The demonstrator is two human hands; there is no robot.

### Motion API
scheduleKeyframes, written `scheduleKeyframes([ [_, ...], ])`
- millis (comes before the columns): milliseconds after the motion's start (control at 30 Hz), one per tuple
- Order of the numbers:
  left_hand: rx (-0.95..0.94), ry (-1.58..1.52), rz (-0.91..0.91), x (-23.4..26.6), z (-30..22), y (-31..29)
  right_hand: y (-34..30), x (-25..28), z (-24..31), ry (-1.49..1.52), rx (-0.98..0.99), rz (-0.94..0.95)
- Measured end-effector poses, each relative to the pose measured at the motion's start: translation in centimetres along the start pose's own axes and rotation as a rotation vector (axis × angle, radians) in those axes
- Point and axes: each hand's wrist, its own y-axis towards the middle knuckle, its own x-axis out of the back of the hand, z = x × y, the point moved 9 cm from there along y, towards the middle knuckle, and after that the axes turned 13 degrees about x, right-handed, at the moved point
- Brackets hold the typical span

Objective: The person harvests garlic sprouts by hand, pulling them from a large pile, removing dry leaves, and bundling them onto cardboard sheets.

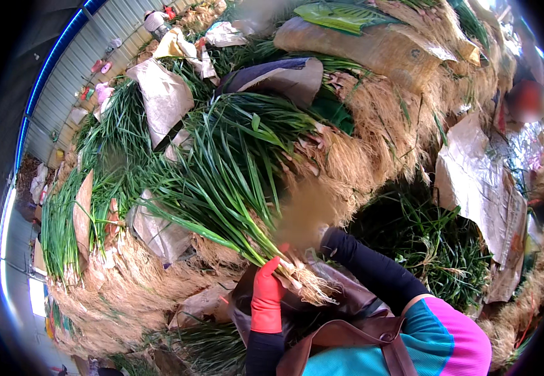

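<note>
My left hand [267, 291], in a red glove, is closed round a bunch of green garlic [253, 241] just above its roots. The long flat leaves fan toward the far left, and the pale roots [309, 283] hang out over my lap. Beyond the roots, close to the stems, is my right hand [306, 216] at the end of a dark sleeve. A blur covers its fingers, so their grip cannot be made out. A brown apron [341, 282] covers my lap beneath the bunch.
Heaps of rooted green stalks [121, 294] surround me at left and ahead. Cloth-like sheets [162, 100] and a curled mat [360, 47] lie over the piles. Loose green leaves [422, 238] are heaped at my right, beside a large pale sheet [482, 188]. Another person [156, 24] is far off, upper left.
</note>
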Motion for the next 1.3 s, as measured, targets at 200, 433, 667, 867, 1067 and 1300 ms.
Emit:
scheduleKeyframes([
  [200, -0.017, 0.045, 0.253, 0.0, 0.5, 0.7, -1.9, 5.2, 4.0, -0.385, 0.199, -0.466],
  [433, -0.031, 0.132, 0.283, -0.4, -0.1, 0.1, -13.3, 6.8, -3.8, -0.731, -0.603, 0.683],
  [667, -0.16, 0.208, 0.234, -2.8, -1.1, 0.0, -7.2, 1.4, 0.0, -0.016, -0.213, 0.038],
  [867, -0.078, 0.069, 0.168, 0.8, -0.4, 0.0, -6.9, -0.3, 4.3, -0.469, 0.06, 0.149],
  [1067, -0.042, 0.004, 0.401, -1.7, 0.2, -1.8, -5.4, 2.8, 2.8, -0.258, 0.03, -0.136],
  [1300, 0.032, -0.189, 0.638, -3.9, 1.0, -2.2, -5.1, -2.3, -1.9, 0.763, -0.318, 0.021],
])
